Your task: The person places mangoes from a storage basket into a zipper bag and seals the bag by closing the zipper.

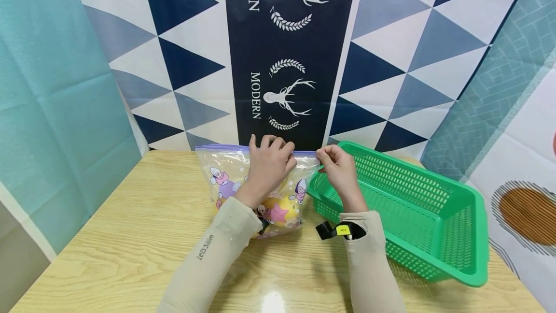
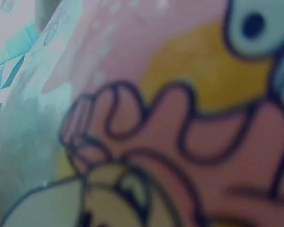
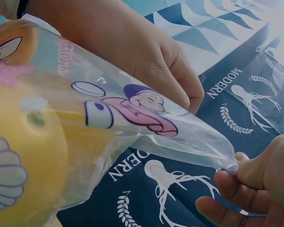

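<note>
A clear zip bag (image 1: 228, 188) with cartoon prints and a purple zip strip (image 1: 223, 147) stands on the table, its top edge up. My left hand (image 1: 270, 165) reaches over its front and grips the zip edge near the middle, fingers bent over the top. With thumb and forefinger, my right hand (image 1: 340, 168) pinches the upper right corner. Inside the bag, the right wrist view shows a round yellow fruit-like thing (image 3: 42, 137) and an orange one (image 3: 19, 40) partly cut off. Only a blurred close-up of the printed bag (image 2: 156, 127) fills the left wrist view.
A green plastic basket (image 1: 477, 226) stands right of the bag, close beside my right forearm. The wooden table (image 1: 143, 235) runs back to a patterned cloth (image 1: 195, 62) hung behind. Teal cloth (image 1: 65, 91) hangs along the left side.
</note>
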Tool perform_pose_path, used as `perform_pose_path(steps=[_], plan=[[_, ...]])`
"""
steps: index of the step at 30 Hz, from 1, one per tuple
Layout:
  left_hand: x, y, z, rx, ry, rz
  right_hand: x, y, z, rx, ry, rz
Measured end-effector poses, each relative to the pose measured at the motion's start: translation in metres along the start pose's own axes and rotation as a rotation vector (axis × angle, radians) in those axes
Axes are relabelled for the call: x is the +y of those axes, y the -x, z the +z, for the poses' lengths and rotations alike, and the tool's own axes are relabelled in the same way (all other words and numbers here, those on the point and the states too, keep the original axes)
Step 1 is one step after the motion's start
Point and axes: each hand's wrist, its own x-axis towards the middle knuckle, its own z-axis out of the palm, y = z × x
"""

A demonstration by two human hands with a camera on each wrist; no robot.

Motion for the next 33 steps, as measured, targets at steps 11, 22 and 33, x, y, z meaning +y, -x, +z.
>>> perform_pose_path(steps=[11,22,33], plan=[[-0.007,0.002,-0.007,-0.042,-0.01,0.01,0.0,0.0,-0.001,-0.012,0.012,0.005],[-0.016,0.005,-0.014,-0.095,-0.023,-0.013,-0.002,0.0,-0.002,-0.014,0.005,0.018],[-0.027,0.01,-0.019,-0.059,-0.037,-0.016,-0.001,-0.001,-0.003,-0.021,0.023,0.033]])
